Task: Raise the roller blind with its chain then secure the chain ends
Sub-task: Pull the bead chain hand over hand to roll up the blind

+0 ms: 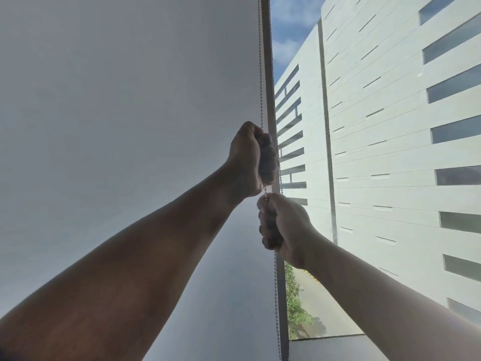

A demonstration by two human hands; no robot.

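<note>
A white roller blind [125, 105] fills the left half of the view and hangs down past the bottom of the frame. Its beaded chain [260, 61] runs vertically along the blind's right edge. A second strand lies just to the right, along the window frame. My left hand [251, 158] is fisted around the chain at mid height. Directly below it, almost touching, my right hand [282, 227] is fisted on the same strand. The chain goes on below my right hand to the bottom edge.
A grey window frame post [282, 295] stands right of the blind. Through the bare glass on the right I see a white building [385, 142], sky, trees and a road below. A grey sill [335, 345] lies at the bottom right.
</note>
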